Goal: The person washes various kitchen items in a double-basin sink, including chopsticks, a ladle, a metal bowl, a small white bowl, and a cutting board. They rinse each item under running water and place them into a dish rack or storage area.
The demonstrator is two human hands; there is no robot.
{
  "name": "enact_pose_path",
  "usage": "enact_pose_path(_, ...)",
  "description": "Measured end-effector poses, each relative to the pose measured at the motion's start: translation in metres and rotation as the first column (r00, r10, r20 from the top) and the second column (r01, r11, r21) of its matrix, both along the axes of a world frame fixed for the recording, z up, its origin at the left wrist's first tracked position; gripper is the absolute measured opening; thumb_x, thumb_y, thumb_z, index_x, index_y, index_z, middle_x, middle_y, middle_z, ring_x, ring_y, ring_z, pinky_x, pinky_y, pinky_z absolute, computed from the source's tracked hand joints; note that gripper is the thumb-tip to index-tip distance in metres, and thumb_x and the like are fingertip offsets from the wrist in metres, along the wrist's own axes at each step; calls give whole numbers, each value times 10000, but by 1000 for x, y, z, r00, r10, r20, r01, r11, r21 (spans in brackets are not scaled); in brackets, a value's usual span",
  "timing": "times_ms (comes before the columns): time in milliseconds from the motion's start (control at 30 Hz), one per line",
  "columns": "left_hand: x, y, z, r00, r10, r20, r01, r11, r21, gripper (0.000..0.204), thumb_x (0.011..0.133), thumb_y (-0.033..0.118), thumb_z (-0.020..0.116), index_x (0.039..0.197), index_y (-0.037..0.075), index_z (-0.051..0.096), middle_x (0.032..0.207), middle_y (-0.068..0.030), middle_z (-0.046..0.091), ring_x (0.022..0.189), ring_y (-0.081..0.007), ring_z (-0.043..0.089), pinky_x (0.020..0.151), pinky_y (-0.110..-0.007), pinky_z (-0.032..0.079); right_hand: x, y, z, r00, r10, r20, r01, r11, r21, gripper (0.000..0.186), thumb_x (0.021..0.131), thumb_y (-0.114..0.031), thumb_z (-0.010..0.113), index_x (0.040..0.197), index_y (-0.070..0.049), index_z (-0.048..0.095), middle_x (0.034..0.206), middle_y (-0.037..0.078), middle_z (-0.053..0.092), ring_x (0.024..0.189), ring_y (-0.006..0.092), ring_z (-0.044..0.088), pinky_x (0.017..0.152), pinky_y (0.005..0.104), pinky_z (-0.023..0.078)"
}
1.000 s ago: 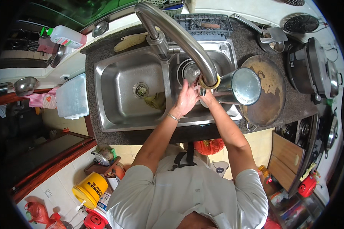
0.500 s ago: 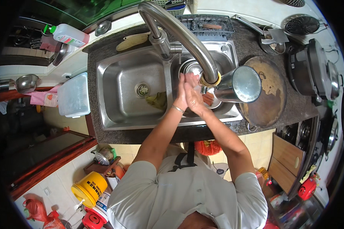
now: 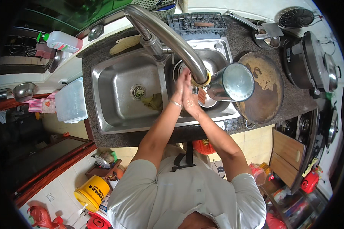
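My left hand (image 3: 179,91) and my right hand (image 3: 190,101) are pressed palm to palm over the right sink basin, just left of the tap outlet. Their fingers lie long and flat, slightly blurred, with nothing visible between them. Above them arches the steel tap (image 3: 179,45), its end ringed in yellow. Below and beside my hands, partly hidden, are round metal dishes and a reddish-brown piece of food or wood (image 3: 202,97), which I cannot identify. A tall metal canister (image 3: 237,82) stands by the basin's right edge.
The left basin (image 3: 118,87) holds a crumpled olive-green cloth (image 3: 153,102). A round worn board (image 3: 269,93) lies right of the sink, near a dark electric cooker (image 3: 305,61). Behind stand a grey wire rack (image 3: 197,26) and a small pan (image 3: 266,38); a translucent bin (image 3: 71,101) is at left.
My hands stay together, shifting slightly against each other, with the fingers now more closely aligned. The whole view has moved a little, so the sink sits slightly further left.
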State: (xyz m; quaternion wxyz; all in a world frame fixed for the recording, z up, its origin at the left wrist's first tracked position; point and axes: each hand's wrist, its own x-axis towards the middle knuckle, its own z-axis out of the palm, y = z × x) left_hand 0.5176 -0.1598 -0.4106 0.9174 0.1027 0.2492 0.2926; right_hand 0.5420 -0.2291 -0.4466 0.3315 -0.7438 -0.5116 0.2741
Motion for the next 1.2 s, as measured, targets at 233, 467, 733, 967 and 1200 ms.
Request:
enact_pose_path(233,-12,-24,35,996,-28,-82,18,993,-117,387,951,388,452,1174,87,551,1067,-3,613,959,-131,567,868,-290,447,15,-12,30,955,-154,-254,221,940,261,488,928,-308,470,1307,-5,419,1351,242,412,1266,376,377,1054,435,283)
enact_pose_path(467,-16,-45,27,993,-119,11,118,989,87,431,943,427,450,1211,93,498,1150,-27,562,1055,-147,514,951,-324,387,49,4,34,977,-117,-180,163,951,263,477,901,-264,466,1298,-5,410,1290,262,450,1172,415,442,962,471,352)
enact_pose_path(733,3,-56,-23,906,199,-374,-130,971,202,309,942,369,503,1030,73,523,938,-18,561,885,-116,527,821,-271,408,35,-32,-14,984,-177,36,174,983,65,470,870,-213,462,1287,-5,401,1222,284,493,1066,460,516,858,512,432)
enact_pose_path(967,-11,-21,59,860,262,-439,-186,960,208,365,956,436,452,739,143,430,640,51,424,544,-52,374,475,-226,277,28,-59,-6,892,-59,448,17,995,97,403,846,-143,475,1226,-13,447,1119,256,534,980,445,552,822,511,453)
enact_pose_path(1200,-35,-20,98,988,115,-105,-66,919,388,545,957,554,306,1300,146,418,1318,-41,447,1255,-154,347,1071,-303,200,26,-38,41,947,-96,307,38,981,188,300,896,-136,411,1167,-9,430,1024,299,526,877,480,543,784,506,455)
